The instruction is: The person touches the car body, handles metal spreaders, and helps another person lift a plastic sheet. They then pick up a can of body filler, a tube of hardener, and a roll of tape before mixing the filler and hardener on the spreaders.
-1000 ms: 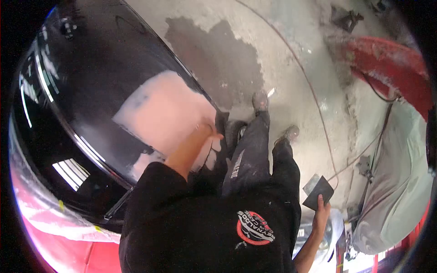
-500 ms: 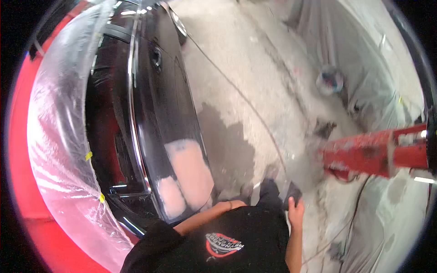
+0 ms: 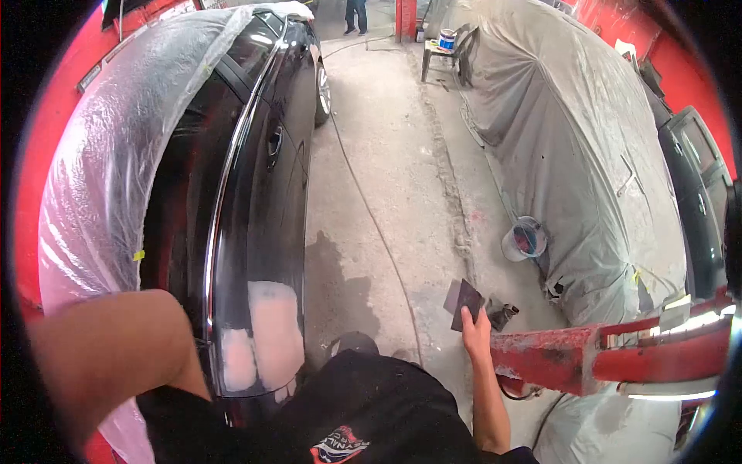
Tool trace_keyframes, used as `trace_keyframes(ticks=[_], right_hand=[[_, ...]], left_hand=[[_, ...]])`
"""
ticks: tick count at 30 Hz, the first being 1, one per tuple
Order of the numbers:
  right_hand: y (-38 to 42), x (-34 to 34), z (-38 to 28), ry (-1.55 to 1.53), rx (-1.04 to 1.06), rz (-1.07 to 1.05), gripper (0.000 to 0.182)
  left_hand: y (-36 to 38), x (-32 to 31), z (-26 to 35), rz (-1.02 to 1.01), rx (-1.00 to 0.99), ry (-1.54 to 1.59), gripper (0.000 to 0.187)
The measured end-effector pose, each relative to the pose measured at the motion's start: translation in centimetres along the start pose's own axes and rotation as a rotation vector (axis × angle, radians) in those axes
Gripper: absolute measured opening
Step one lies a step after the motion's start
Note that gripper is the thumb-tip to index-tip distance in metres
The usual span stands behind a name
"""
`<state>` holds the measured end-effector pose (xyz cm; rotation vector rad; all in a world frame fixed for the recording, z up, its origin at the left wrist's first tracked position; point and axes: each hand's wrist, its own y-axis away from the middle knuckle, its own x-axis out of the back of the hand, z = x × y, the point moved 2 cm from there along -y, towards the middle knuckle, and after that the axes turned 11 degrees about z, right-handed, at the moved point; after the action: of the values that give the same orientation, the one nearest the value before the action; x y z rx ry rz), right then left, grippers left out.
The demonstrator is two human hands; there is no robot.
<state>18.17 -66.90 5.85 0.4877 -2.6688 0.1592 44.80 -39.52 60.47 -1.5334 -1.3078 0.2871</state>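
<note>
My right hand (image 3: 475,329) holds a dark flat sheet (image 3: 466,304) between thumb and fingers, out over the floor to the right of my body. My left arm is raised and bent at the lower left, large and blurred; the hand itself does not show. Beside me on the left stands a black car (image 3: 267,209), partly draped in clear plastic (image 3: 100,178). Two pinkish filler patches, a larger one (image 3: 277,340) and a smaller one (image 3: 238,359), cover its lower panel near me.
A hose (image 3: 371,216) runs along the concrete floor (image 3: 386,124). On the right are a covered vehicle (image 3: 572,139), a bucket (image 3: 524,238) and a red metal arm (image 3: 549,356). Farther off are a chair (image 3: 448,58) with a can (image 3: 447,39) and a person's legs (image 3: 355,15).
The view has tilted up and shows more of the room. My left arm has risen from beside the panel into the lower left foreground. My right hand has moved forward with the dark sheet.
</note>
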Motion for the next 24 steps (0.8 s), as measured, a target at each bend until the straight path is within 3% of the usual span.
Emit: trace_keyframes(ticks=[5,12,15,19,22,24], right_hand=[[-5.0,-4.5,-0.6,-0.131,-0.005,-0.069,0.038],[-15.4,-12.9,-1.6,-0.165,-0.044,-0.194,0.049],[-22.1,-14.3,-0.6,0.21,0.099,-0.102,0.047],[-30.9,-16.5,-7.4,-0.121,-0.225,-0.085,0.049],[-38.3,-19.6,-10.9,-0.259,-0.181,0.09,0.039],[-42.4,-21.4,-12.9,-0.408,-0.316,0.19,0.045]], left_hand=[[-0.1,-2.8,-2.7,-0.11,-0.104,-0.018,0.039],[8.2,-7.3,-14.4,-0.034,-0.111,0.005,0.038],[11.1,-8.8,-21.6,0.004,-0.094,0.014,0.037],[14.4,-11.1,-32.5,-0.007,-0.107,0.074,0.037],[17.0,-13.4,-39.3,0.021,-0.124,0.109,0.037],[18.7,-16.0,-43.2,0.069,-0.134,0.162,0.037]])
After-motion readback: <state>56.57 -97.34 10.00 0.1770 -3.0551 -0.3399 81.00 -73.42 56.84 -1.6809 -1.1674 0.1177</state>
